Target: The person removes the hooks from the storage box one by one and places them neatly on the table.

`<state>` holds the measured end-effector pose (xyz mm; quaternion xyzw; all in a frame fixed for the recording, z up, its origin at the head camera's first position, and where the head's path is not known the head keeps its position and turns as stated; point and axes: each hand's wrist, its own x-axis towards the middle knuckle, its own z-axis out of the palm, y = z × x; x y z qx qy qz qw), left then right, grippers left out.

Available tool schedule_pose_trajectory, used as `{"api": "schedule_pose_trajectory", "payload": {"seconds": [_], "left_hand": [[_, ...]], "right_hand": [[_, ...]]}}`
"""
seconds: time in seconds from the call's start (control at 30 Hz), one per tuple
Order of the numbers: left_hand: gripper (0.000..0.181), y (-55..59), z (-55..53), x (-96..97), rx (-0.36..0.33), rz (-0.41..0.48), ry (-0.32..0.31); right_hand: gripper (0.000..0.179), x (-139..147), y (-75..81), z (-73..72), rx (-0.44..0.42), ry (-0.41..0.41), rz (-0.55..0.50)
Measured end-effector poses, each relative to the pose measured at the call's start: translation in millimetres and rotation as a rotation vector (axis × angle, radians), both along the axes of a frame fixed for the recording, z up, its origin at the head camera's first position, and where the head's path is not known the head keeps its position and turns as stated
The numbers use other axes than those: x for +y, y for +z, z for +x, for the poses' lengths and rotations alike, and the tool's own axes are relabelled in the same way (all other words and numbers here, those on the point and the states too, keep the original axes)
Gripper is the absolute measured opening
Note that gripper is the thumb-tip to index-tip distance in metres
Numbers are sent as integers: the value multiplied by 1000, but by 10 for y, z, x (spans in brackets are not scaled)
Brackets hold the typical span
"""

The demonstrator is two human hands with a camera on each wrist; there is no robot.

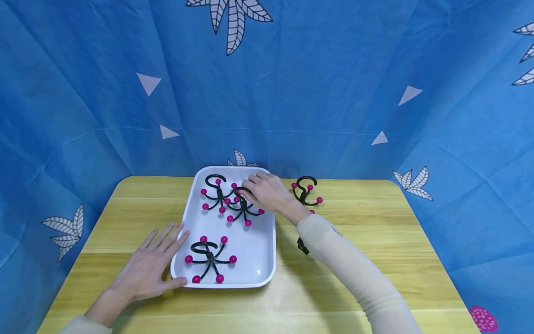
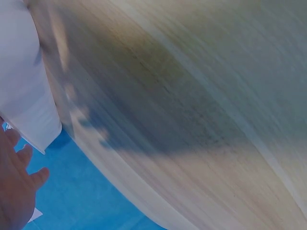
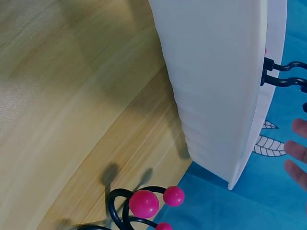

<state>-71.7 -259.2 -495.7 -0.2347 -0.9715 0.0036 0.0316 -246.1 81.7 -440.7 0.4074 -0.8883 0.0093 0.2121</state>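
A white tray (image 1: 250,250) holds black hanging hooks whose arms end in pink balls. One hook (image 1: 210,260) lies near the tray's front, another hook (image 1: 219,195) at its back left. Beside that one, my right hand (image 1: 269,192) holds a third hook (image 1: 244,211) near its curved top; the hand partly covers it. In the right wrist view, fingers (image 3: 297,151) show at the right edge. My left hand (image 1: 148,264) has its fingers spread against the tray's left rim. The left wrist view catches part of the left hand (image 2: 17,187) near the tray (image 2: 29,81).
Right of the tray, another black hook (image 1: 303,197) stands on the wooden table (image 1: 367,260), partly behind my right arm. A small black piece (image 1: 302,246) shows beside the right sleeve (image 1: 350,269). A blue patterned cloth (image 1: 325,93) hangs behind the table and at both sides.
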Motion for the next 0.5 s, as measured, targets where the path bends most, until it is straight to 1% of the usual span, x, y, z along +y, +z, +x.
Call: {"api": "schedule_pose_trajectory", "payload": {"seconds": [0.27, 0.5], "left_hand": [[111, 6, -1, -7, 0, 6, 2], [111, -3, -5, -13, 1, 4, -5]], "right_hand": [[26, 21, -2, 24, 34, 10, -12], [25, 34, -32, 53, 24, -11, -2]]}}
